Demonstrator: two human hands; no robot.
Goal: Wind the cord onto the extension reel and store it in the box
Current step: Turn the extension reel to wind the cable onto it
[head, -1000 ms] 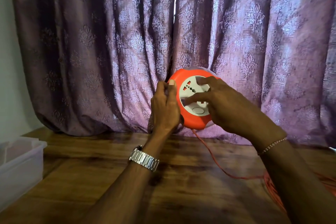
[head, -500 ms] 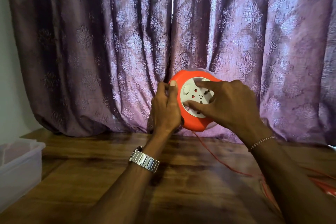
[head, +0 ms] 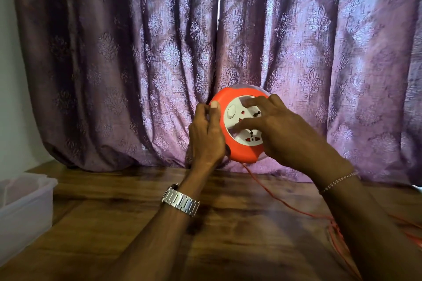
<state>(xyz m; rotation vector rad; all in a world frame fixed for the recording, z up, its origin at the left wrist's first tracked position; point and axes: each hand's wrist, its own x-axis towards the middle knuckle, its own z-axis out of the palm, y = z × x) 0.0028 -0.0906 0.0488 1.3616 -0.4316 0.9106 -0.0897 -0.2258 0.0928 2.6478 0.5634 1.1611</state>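
Before purple curtain, both hands on reel.

I see a purple patterned curtain filling most of the frame, daylight glowing through a narrow gap at top centre. A pale wall shows at far left. Below runs a dark wooden tabletop.
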